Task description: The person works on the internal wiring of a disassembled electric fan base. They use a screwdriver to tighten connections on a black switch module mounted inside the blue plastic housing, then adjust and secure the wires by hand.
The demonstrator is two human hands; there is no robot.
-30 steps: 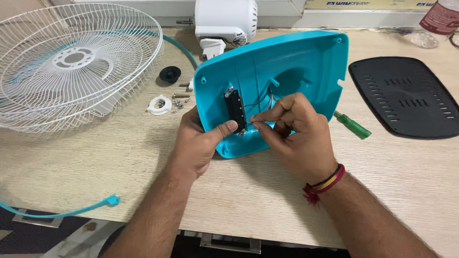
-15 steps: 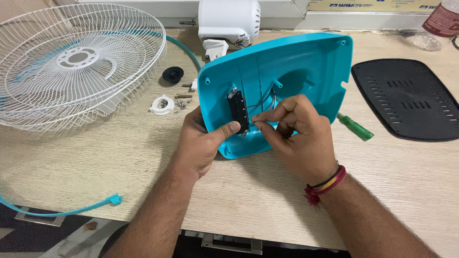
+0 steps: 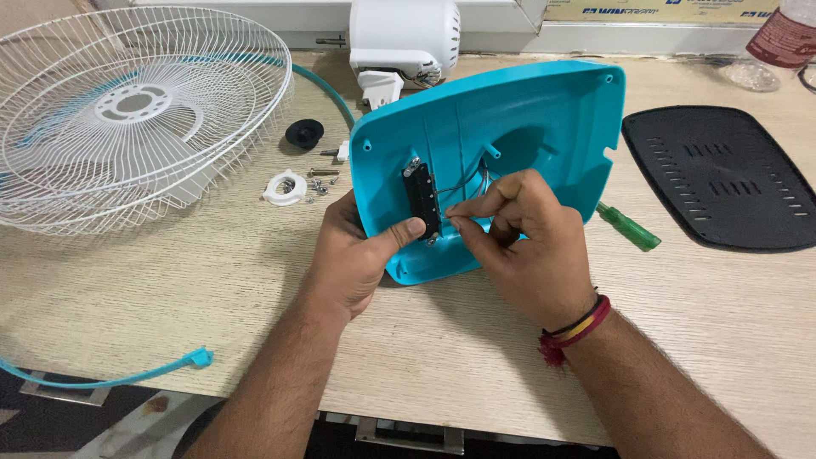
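Observation:
A turquoise plastic fan base shell (image 3: 527, 119) stands tilted on the wooden table, its hollow inside facing me. A black switch block (image 3: 422, 197) is mounted inside it, with thin wires (image 3: 476, 174) running from it. My left hand (image 3: 357, 255) grips the shell's lower left edge, thumb pressed against the bottom of the switch block. My right hand (image 3: 527, 242) reaches inside the shell, its fingertips pinched at the wires right beside the switch block.
A white wire fan guard (image 3: 127, 110) lies at the left. A white motor housing (image 3: 404, 38) stands behind the shell. Screws, a white ring (image 3: 285, 189) and a black knob (image 3: 304, 133) lie between them. A green-handled screwdriver (image 3: 629, 228) and a black base plate (image 3: 722, 174) lie right.
Both hands and the shell stay almost still; my right fingers have shifted slightly at the wires by the switch block.

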